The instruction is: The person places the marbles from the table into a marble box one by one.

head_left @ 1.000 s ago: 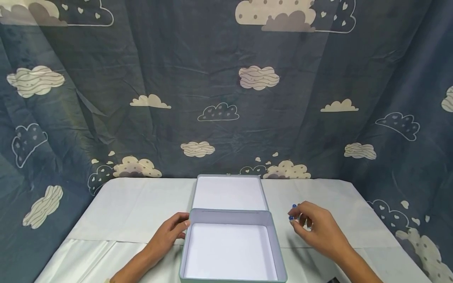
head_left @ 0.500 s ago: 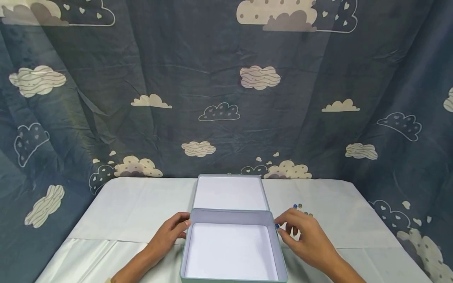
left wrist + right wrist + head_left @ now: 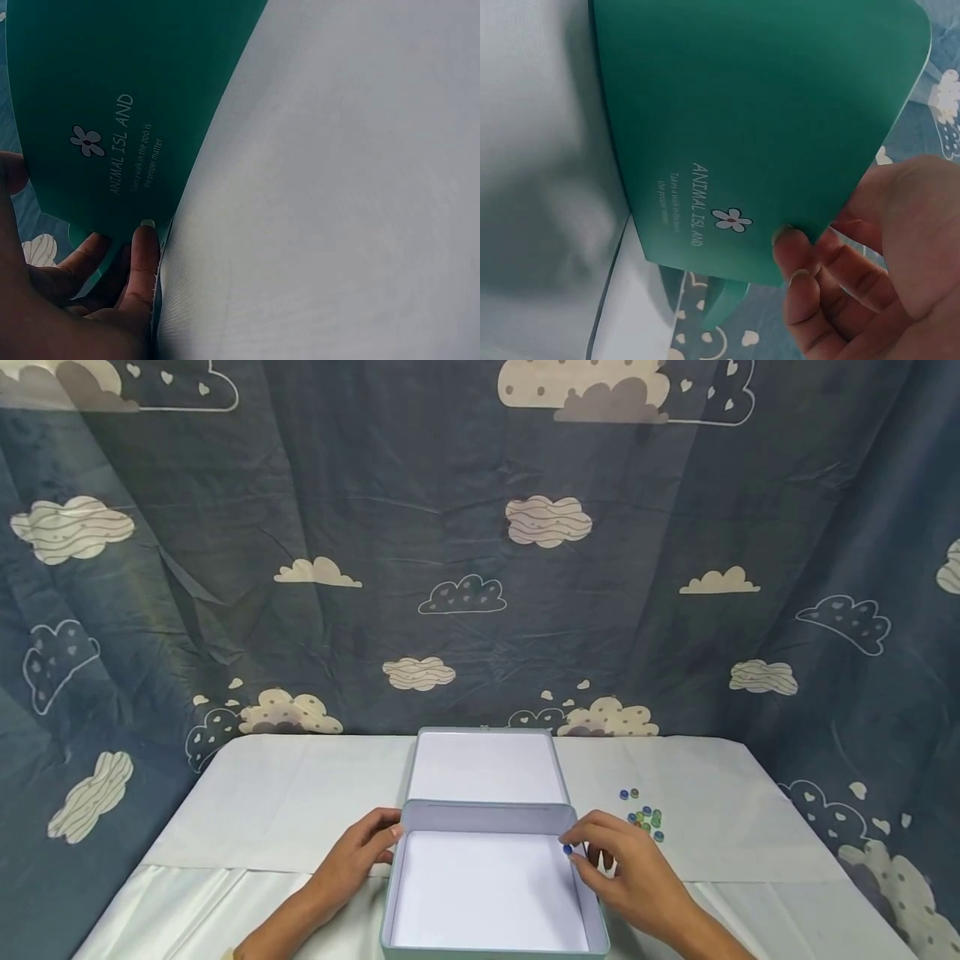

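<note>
An open-lidded box (image 3: 487,893), green outside and pale inside, stands in front of me, its lid (image 3: 487,768) laid back behind it. My left hand (image 3: 352,856) rests on the box's left side; in the left wrist view its fingers (image 3: 142,266) touch the green wall printed "ANIMAL ISLAND". Just over the right rim, my right hand (image 3: 630,868) pinches a small blue glass marble (image 3: 567,850) between thumb and forefinger. To the right of the box lies a loose group of blue and green marbles (image 3: 647,818) with two more (image 3: 628,793) behind. The right wrist view hides the held marble.
A white cloth covers the table (image 3: 300,793). Behind it hangs a dark blue curtain (image 3: 465,635) with cloud prints. The box's raised walls surround its bare white floor (image 3: 487,893).
My right hand has moved left from the marbles to the box's right rim with the blue marble, uncovering the group on the cloth. My left hand and the box stay put.
</note>
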Demonstrator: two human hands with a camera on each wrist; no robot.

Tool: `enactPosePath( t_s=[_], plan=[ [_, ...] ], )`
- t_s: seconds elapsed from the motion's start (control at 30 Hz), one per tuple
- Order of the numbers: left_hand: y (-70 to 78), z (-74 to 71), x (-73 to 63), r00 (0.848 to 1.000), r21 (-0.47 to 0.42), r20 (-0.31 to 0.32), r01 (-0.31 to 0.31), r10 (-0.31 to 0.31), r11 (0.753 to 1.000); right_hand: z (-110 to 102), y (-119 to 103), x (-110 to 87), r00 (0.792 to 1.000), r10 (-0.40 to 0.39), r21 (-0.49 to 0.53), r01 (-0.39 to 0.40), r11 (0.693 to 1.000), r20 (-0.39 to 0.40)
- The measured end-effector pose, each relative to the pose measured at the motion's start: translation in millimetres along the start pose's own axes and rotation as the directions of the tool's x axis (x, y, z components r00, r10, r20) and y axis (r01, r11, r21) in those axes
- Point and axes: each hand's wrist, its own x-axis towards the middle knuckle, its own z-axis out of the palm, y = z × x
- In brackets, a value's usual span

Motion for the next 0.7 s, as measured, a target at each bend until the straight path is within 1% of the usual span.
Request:
enactPosePath(
  t_s=[0.1, 0.27, 0.33, 0.4, 0.5, 0.7],
  plan=[
    [0.5, -0.3, 1.1, 1.0, -0.003, -0.004, 0.004, -0.004, 1.0, 1, 1, 0.7, 1.0, -0.013, 0.0, 0.013, 1.0, -0.014],
    [0.7, 0.2, 1.3, 1.0, 0.005, -0.002, -0.002, 0.002, 1.0, 0, 0, 1.7, 0.999, 0.03, -0.008, -0.03, 1.0, -0.021],
    [0.7, 0.3, 1.0, 1.0, 0.006, 0.0, -0.007, 0.007, 1.0, -2, 1, 1.9, 0.999, 0.023, -0.014, -0.023, 1.0, -0.038],
    [0.8, 0.4, 0.5, 1.0, 0.004, 0.003, -0.007, 0.007, 1.0, -3, 2, 1.9, 0.998, -0.009, -0.017, 0.008, 1.0, -0.065],
    [0.6, 0.2, -0.1, 1.0, 0.005, 0.007, -0.006, 0.006, 1.0, -7, 5, 2.1, 0.994, -0.036, -0.032, 0.033, 0.999, -0.1],
    [0.6, -0.4, -0.5, 1.0, 0.01, 0.003, -0.007, 0.007, 1.0, -17, 13, 4.9, 0.988, -0.052, -0.071, 0.042, 0.997, -0.148]
  ],
)
